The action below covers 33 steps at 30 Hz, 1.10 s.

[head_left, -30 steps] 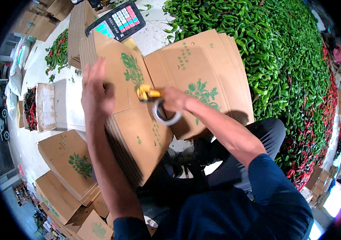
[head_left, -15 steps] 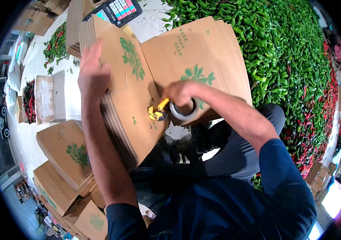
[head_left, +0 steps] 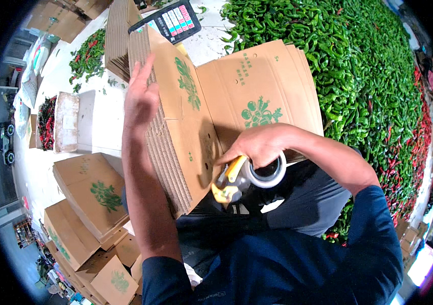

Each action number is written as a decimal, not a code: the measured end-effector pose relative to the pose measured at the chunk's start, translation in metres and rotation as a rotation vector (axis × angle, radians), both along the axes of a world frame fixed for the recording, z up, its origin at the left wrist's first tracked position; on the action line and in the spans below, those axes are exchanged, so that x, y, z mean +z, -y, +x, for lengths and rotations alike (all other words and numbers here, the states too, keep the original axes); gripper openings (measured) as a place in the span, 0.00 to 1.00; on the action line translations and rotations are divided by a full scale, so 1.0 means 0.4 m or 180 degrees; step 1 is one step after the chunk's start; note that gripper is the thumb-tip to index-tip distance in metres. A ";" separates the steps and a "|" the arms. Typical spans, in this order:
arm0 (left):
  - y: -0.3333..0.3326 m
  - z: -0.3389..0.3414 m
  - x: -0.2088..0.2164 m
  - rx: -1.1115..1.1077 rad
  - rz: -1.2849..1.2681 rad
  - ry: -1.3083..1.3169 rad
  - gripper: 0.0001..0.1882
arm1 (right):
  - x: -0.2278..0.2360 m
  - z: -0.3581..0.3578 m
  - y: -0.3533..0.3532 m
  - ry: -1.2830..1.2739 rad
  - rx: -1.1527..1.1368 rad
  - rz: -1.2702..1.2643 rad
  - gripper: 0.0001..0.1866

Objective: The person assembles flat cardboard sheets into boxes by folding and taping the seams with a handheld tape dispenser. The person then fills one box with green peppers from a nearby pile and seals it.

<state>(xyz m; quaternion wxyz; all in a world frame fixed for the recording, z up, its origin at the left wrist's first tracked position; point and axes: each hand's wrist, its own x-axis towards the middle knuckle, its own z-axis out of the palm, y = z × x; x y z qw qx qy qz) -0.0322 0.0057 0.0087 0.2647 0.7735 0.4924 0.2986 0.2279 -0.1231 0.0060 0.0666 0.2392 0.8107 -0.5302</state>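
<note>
One tape dispenser (head_left: 235, 170) has moved nearer the lap (head_left: 303, 203), right hand (head_left: 258, 145) gripping it, left hand (head_left: 142, 100) open.

Looking out over a broad white floor (head_left: 109, 117), lit brightly, dotted with green scraps, bending away toward the rim. Swinging left now, and meeting dark grey ground (head_left: 3, 183), with a dark wheeled object (head_left: 7, 144) standing on it and pale sacks (head_left: 29, 85) slumped nearby. Dropping to the lower left, into blurred clutter (head_left: 41, 267), too small to sort out. Over at lower right, hitting a fierce white glare (head_left: 422, 268); cannot tell whether window or doorway.
</note>
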 end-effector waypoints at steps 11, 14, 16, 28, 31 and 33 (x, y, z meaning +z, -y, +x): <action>0.018 0.015 0.030 0.0390 -0.0093 -0.1126 0.33 | 0.078 -0.049 0.024 -0.0484 -0.0305 -0.0235 0.60; 0.017 0.025 0.034 0.0385 0.0023 -0.1455 0.33 | 0.151 0.071 0.056 0.0000 -0.0716 -0.0700 0.60; 0.005 0.001 0.015 0.0262 0.0158 -0.1574 0.32 | 0.144 0.171 0.108 0.0194 -0.1076 -0.0238 0.58; -0.018 0.004 -0.038 0.0097 0.0721 -0.0734 0.36 | -0.108 0.198 0.068 0.0504 -0.4020 -0.0475 0.28; -0.010 0.016 -0.008 0.0047 0.0767 -0.0647 0.36 | -0.308 0.028 -0.071 -0.0354 -0.4345 0.0037 0.28; -0.012 0.017 0.006 -0.0114 0.0792 -0.0780 0.36 | -0.419 -0.050 -0.176 -0.0644 -0.4360 0.0181 0.33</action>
